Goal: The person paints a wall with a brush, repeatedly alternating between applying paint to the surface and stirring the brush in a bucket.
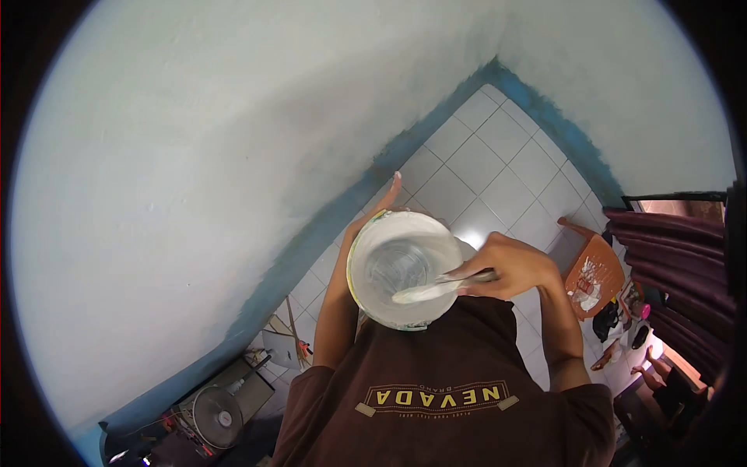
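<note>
A white paint bucket [358,272] is held in front of my chest, its open mouth facing up at me. Whitish paint smears its inner wall, and the bottom looks grey and streaky. My left hand [380,208] supports the bucket from its far left side; a fingertip with white on it sticks up past the rim, and the other fingers are mostly hidden. In my right hand [506,267], closed round the handle, is a paintbrush [424,293] coated in white. Its bristle end reaches over the rim into the bucket.
A pale wall [194,156] with a blue lower band [303,237] runs along my left to a corner. White floor tiles [475,167] lie below. To the right are an orange plastic chair [597,272] with white stains, dark curtains [661,241] and another person's limbs [657,370]. A fan [218,416] stands lower left.
</note>
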Available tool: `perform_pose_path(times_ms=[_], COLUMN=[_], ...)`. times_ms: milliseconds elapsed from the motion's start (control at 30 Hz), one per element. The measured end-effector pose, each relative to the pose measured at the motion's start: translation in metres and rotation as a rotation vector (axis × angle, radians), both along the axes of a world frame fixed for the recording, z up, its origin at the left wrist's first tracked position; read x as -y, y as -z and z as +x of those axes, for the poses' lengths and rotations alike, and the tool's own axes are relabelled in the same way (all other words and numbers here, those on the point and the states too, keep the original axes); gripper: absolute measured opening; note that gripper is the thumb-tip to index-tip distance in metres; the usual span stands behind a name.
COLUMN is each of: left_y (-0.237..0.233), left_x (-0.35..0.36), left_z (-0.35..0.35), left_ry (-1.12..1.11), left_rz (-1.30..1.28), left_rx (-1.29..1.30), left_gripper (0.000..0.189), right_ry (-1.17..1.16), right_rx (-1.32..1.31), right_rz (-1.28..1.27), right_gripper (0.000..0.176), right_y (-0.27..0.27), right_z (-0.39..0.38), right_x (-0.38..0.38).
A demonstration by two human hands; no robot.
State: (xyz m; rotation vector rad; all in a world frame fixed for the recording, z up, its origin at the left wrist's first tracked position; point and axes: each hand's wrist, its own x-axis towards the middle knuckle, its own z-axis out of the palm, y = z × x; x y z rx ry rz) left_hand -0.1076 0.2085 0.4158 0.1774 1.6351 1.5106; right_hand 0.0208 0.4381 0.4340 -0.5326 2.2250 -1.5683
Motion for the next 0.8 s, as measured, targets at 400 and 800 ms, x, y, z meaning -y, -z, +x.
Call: perform_pose_path(times_ms=[400, 800], left_y=[0.027, 0.061], left_x=[0.061, 0.087], left_z=[-0.07, -0.155], left_ry=[0.006, 0.182], left_rz=[-0.002, -0.056], left_rx=[0.509, 0.94], left_gripper=[0.045, 0.047], right_ry=[0.794, 0.976], right_rx=[0.323, 0.163], right_rz=[-0.528, 0.156], right_gripper=[0.028, 0.038], right_y=[0.215, 0.292], right_z=[-0.103, -0.301], right_x=[-0.026, 0.085])
